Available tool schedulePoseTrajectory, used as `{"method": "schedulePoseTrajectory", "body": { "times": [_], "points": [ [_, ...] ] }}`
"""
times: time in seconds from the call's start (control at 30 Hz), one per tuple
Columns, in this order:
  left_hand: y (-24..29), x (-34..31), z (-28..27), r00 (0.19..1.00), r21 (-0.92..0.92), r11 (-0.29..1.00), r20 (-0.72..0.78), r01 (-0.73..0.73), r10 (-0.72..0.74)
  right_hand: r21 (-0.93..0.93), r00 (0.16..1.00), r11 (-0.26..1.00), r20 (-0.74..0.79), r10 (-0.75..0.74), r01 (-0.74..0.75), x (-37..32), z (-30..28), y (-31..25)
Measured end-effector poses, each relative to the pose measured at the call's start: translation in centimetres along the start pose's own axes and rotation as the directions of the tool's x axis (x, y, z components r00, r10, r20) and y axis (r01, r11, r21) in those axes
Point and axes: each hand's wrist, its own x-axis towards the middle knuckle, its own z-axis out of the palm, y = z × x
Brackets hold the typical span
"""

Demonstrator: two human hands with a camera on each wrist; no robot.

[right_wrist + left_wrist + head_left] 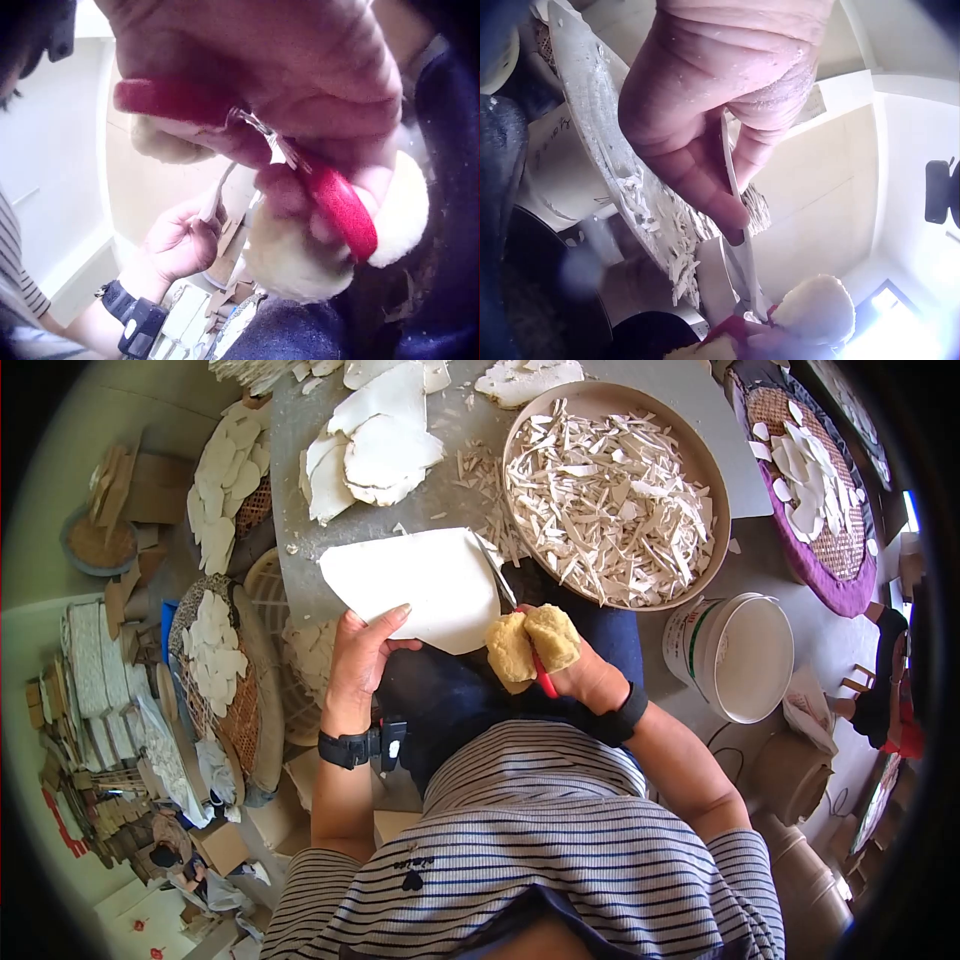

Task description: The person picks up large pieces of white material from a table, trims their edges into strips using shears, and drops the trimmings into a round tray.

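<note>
My left hand (362, 660) pinches a broad, thin white slice (415, 582) at its near edge, thumb on top. In the left wrist view the slice appears edge-on between thumb and fingers. My right hand (592, 682) grips red-handled scissors (545, 678), its fingers through the handles as the right wrist view shows. Pale yellow fuzzy padding (511, 646) covers much of the fingers and handles. The scissor blades (494, 565) lie along the slice's right edge. What the white material is, I cannot tell.
A round tray (712, 565) heaped with white trimmings stands beyond the scissors on the grey table (300, 455). Larger white slices (385, 445) are stacked at the back left. A white bucket (755, 660) stands at the right. Woven trays (245, 715) of slices flank the table.
</note>
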Motion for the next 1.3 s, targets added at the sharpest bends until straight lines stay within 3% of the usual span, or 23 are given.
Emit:
{"method": "schedulePoseTrajectory", "body": {
  "times": [0.03,0.13,0.23,0.33,0.43,0.53,0.63,0.73,0.8,0.87,0.9,0.97,1.07,1.13,1.17,1.2,1.3],
  "points": [
    [-0.2,0.1,-0.1,1.000,-0.001,1.000,-0.004,0.005,-0.005,0.061,0.996,0.996,0.048,0.069,-0.072,-0.2,0.2,0.0],
    [-0.4,0.1,-0.2,1.000,-0.009,1.000,-0.009,0.015,-0.015,-0.212,0.998,0.977,0.067,-0.011,0.025,-0.3,-0.5,-0.9],
    [0.0,0.0,0.0,1.000,-0.015,1.000,-0.029,0.001,-0.002,-0.090,0.998,0.996,0.069,-0.006,0.012,-0.1,-0.7,-1.2],
    [0.4,0.1,-0.3,1.000,0.021,1.000,0.021,0.005,-0.005,-0.103,0.943,0.960,-0.189,-0.275,0.259,0.6,1.0,0.5],
    [0.5,0.2,-0.7,0.990,0.028,0.998,0.126,0.061,-0.065,-0.070,0.978,0.985,-0.124,-0.166,0.158,0.8,0.0,-0.5],
    [0.3,0.9,-1.1,0.986,0.001,1.000,0.164,0.020,-0.020,-0.134,0.968,0.971,-0.125,-0.217,0.200,0.8,-0.6,-1.4],
    [-0.3,0.7,1.5,0.967,-0.108,0.962,-0.076,-0.252,0.245,-0.083,0.970,0.981,-0.151,-0.189,0.178,0.3,0.3,-0.1],
    [-1.9,1.5,1.6,0.921,-0.185,0.904,-0.143,-0.384,0.362,0.012,0.984,0.995,-0.151,-0.095,0.098,-0.2,0.6,-0.9],
    [-2.2,1.7,1.9,0.910,-0.121,0.912,-0.196,-0.393,0.366,0.331,0.989,0.941,-0.104,0.108,-0.068,-0.4,0.7,-2.6],
    [-1.8,2.0,2.0,0.907,-0.080,0.919,-0.215,-0.386,0.362,0.587,0.966,0.789,-0.043,0.254,-0.182,-0.4,0.9,-3.1],
    [-1.4,2.1,1.9,0.917,-0.087,0.925,-0.194,-0.369,0.348,0.436,0.981,0.884,-0.013,0.194,-0.169,-0.4,0.6,-2.9],
    [-1.0,2.3,1.4,0.923,-0.052,0.932,-0.170,-0.358,0.345,0.678,0.983,0.720,0.020,0.183,-0.148,-1.0,1.3,-0.7],
    [-0.2,2.4,0.6,0.931,-0.053,0.934,-0.117,-0.354,0.347,0.853,0.977,0.492,0.085,0.197,-0.174,-1.3,2.3,1.2],
    [0.3,2.3,0.3,0.937,-0.057,0.936,-0.069,-0.347,0.343,0.690,0.985,0.706,0.059,0.162,-0.158,-1.0,1.6,0.2],
    [0.4,2.2,0.1,0.941,-0.050,0.940,-0.042,-0.339,0.337,0.416,0.994,0.903,0.026,0.103,-0.104,-1.0,0.7,-0.9],
    [0.4,2.1,0.2,0.944,-0.043,0.943,-0.015,-0.330,0.329,0.094,0.999,0.995,0.016,0.037,-0.039,-0.8,0.1,-1.7],
    [0.5,1.5,0.6,0.952,-0.029,0.953,0.046,-0.301,0.303,0.104,0.991,0.993,-0.126,-0.035,0.048,-0.1,0.5,-1.6]
  ]
}}
